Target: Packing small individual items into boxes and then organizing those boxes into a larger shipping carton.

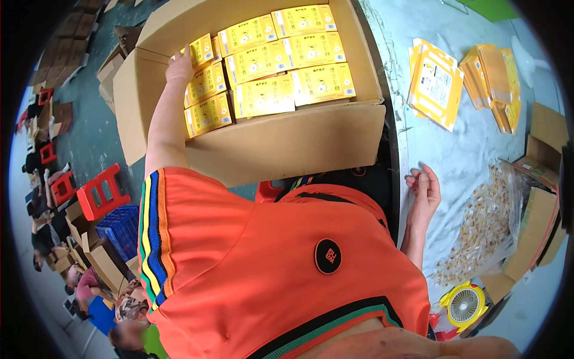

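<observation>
A large open cardboard carton [287, 146] stands in front of me, with several yellow printed boxes [257, 61] lying in rows inside. My left hand [180, 67] reaches into its far left corner. The fingers there are closed on the left end of a small yellow box [201, 50], which sits slightly askew; part of the grip is hidden. To the right, my right hand [423, 186] hovers at the near edge of a pale table [442, 155], loosely curled with fingers apart and nothing in it.
Flat yellow-and-white cartons [435, 84] and a stack of folded orange packaging [493, 78] lie on the table. Nearer are a clear bag of small wrapped pieces [478, 227] and a yellow fan [463, 305]. Leftward stand a red stool [103, 191], a blue crate [119, 230] and other people.
</observation>
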Tool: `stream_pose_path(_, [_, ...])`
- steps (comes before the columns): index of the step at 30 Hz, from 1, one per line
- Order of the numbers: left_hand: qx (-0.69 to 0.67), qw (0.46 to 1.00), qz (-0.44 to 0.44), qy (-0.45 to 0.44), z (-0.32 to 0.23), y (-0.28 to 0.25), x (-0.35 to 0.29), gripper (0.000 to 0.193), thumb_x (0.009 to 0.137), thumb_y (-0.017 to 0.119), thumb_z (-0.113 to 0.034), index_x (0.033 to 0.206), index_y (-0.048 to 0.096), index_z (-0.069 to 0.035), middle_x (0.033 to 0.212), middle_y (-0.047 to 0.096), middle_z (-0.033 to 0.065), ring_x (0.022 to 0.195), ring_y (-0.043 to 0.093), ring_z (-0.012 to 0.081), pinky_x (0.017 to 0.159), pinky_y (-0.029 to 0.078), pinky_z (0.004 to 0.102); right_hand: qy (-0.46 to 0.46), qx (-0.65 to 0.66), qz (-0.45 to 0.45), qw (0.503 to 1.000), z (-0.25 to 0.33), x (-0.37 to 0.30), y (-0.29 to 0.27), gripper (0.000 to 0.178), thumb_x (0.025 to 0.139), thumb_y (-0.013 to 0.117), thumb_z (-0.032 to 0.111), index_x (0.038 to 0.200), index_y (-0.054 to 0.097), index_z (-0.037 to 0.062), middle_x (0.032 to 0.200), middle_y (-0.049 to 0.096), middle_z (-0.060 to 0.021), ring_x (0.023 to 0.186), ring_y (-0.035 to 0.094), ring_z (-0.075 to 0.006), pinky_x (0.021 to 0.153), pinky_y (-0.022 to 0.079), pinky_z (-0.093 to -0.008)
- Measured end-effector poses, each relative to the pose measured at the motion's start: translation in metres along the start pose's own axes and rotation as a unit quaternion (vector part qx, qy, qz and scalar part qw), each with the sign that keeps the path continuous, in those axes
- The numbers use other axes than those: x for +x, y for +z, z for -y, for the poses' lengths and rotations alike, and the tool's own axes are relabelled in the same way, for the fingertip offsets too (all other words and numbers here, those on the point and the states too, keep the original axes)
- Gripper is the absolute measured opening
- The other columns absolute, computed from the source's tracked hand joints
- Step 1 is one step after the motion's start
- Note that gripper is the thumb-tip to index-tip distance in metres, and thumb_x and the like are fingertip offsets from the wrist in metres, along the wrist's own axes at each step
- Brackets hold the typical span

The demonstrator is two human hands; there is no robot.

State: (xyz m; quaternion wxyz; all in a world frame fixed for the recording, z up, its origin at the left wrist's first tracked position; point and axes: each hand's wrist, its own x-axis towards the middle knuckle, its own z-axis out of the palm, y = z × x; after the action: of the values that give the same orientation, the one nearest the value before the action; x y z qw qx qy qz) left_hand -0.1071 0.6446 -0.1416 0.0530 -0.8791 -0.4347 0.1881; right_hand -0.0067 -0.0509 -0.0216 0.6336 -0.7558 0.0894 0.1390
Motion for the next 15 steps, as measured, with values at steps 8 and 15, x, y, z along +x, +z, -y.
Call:
stream_pose_path(8, [-0.182, 0.981, 0.058, -0.042, 0.033, 0.042, 0.001, 0.100, 0.084, 0.080, -0.022, 0.163, 0.020, -0.018, 0.157, 0.035, 0.0254, 0.138, 0.050, 0.0406, 0.113, 0.047, 0.0444, 0.009, -0.010, 0.011, 1.000, 0.008, 0.005, 0.004, 0.029, 0.106, 0.061, 0.017, 0.128, 0.065, -0.0009, 0.104, 0.072, -0.0088, 0.084, 0.067, -0.0115, 0.079, 0.055, -0.0264])
stream_pose_path(15, [-0.215, 0.974, -0.036, 0.063, 0.047, 0.076, 0.015, 0.082, 0.078, 0.076, -0.011, 0.153, 0.044, -0.013, 0.149, 0.048, 0.0239, 0.141, 0.045, 0.0389, 0.116, 0.042, 0.0432, 0.007, -0.012, 0.020, 1.000, 0.009, 0.013, 0.011, 0.029, 0.105, 0.060, 0.016, 0.128, 0.065, -0.0010, 0.104, 0.073, -0.0092, 0.083, 0.068, -0.0125, 0.076, 0.055, -0.0253])
